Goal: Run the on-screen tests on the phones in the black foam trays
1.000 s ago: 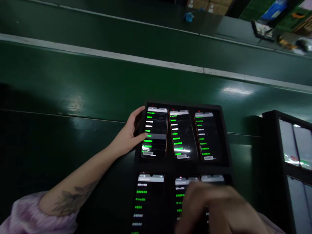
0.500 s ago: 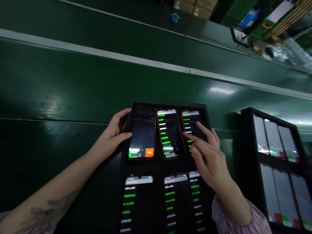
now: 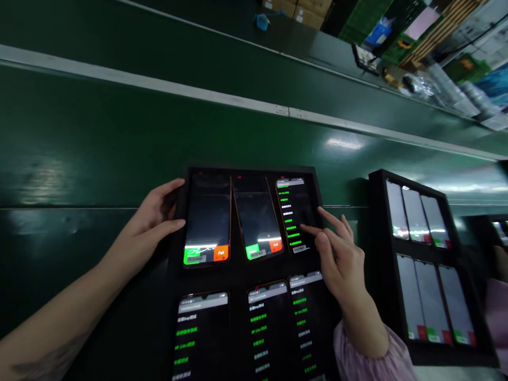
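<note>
A black tray [image 3: 238, 276] holds several phones in two rows, screens up. My left hand [image 3: 153, 219] grips the tray's left edge, thumb near the rim and fingers around the side. My right hand [image 3: 343, 259] holds nothing; its index finger points at the screen of the upper right phone [image 3: 292, 214], which lists green and white text lines. Whether the fingertip touches the glass I cannot tell. The upper left phone [image 3: 208, 217] and upper middle phone [image 3: 257, 211] show dark screens with green and orange-red boxes at the bottom. The lower left phone [image 3: 202, 328] shows a text list.
To the right stands a second black tray [image 3: 420, 247] of phones with pale grey screens. A person's sleeve [image 3: 496, 307] shows at the far right edge. Across the green bench [image 3: 99, 143] runs a pale strip [image 3: 178, 91]. Cartons [image 3: 309, 16] and plastic-wrapped items are at the back.
The upper middle phone's text list has given way to a dark screen with green and red boxes. My right index finger is now at the upper right phone. The view has shifted right.
</note>
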A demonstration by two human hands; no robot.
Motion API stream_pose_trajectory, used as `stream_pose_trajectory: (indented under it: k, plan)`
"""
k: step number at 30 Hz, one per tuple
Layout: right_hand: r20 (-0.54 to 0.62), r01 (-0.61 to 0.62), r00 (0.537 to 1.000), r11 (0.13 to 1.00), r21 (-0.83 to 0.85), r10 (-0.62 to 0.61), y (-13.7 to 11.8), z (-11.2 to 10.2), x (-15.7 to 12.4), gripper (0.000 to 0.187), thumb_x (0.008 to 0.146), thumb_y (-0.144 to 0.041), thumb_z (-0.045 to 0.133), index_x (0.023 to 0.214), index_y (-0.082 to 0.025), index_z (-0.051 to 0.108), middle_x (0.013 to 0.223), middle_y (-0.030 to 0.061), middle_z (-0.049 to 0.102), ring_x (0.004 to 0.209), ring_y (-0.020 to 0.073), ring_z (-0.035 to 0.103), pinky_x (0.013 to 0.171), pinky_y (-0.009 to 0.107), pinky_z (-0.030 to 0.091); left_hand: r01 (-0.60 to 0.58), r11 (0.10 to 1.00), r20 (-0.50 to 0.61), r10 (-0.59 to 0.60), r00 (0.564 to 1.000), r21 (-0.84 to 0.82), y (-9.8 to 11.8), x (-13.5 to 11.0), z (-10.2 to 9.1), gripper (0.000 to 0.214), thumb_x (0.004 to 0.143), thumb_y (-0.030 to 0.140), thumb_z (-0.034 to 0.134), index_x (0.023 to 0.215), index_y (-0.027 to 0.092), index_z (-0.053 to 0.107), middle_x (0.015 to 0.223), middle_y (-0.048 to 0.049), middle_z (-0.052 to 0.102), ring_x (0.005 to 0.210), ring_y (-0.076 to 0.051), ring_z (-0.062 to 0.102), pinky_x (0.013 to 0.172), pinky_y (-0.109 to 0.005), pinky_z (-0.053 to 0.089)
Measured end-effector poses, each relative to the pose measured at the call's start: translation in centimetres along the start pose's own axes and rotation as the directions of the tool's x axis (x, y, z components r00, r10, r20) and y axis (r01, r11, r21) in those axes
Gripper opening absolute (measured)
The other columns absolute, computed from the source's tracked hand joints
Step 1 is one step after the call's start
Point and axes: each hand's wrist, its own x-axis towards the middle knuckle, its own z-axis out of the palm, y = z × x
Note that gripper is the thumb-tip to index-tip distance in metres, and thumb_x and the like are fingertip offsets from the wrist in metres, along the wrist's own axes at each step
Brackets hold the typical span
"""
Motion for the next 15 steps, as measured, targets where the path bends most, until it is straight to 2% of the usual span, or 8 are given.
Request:
stream_pose_trajectory:
  k: [5,9,13,15]
  plan:
    - [0.004,0.013,1.0,1.0,0.001,-0.013,-0.07,-0.14,-0.11,0.035,0.106,-0.024,0.045,0.104,-0.028,0.08,0.091,0.0017,0.082,0.132,0.0264,0.069,0.123,0.059,0.044,-0.011,0.999,-0.072,0.014,0.997,0.048,0.22,-0.12,0.35,0.068,0.06,0.026,0.079,0.127,0.024,0.068,0.148,-0.0072,0.061,0.147,-0.038,0.048,0.115,-0.053,0.055]
    - [0.02,0.002,1.0,1.0,-0.001,-0.002,0.04,0.05,-0.07,0.033,0.106,-0.025,0.047,0.106,-0.028,0.079,0.097,0.0023,0.083,0.133,0.0269,0.068,0.123,0.06,0.043,-0.007,0.998,-0.071,0.011,0.997,0.061,0.52,-0.26,0.51,0.065,0.062,0.023,0.077,0.127,0.024,0.068,0.145,-0.0068,0.064,0.141,-0.037,0.054,0.115,-0.054,0.055]
    - [0.05,-0.018,0.999,1.0,0.021,0.017,-0.02,0.1,0.26,0.031,0.105,-0.027,0.048,0.102,-0.028,0.079,0.098,0.0027,0.083,0.132,0.0283,0.068,0.124,0.064,0.04,-0.03,0.996,-0.055,0.035,0.998,0.081,0.48,-0.05,0.32,0.062,0.067,0.021,0.077,0.128,0.024,0.067,0.148,-0.0071,0.062,0.148,-0.039,0.047,0.116,-0.057,0.054]
    - [0.039,-0.053,0.998,0.996,0.075,0.051,0.08,-0.21,0.11,0.031,0.106,-0.029,0.048,0.101,-0.028,0.079,0.1,0.0035,0.083,0.132,0.0281,0.068,0.125,0.063,0.039,-0.054,0.995,-0.047,0.058,0.997,0.08,-0.33,-0.33,-0.31,0.058,0.07,0.024,0.079,0.128,0.027,0.068,0.149,-0.0058,0.062,0.149,-0.04,0.046,0.118,-0.058,0.053]
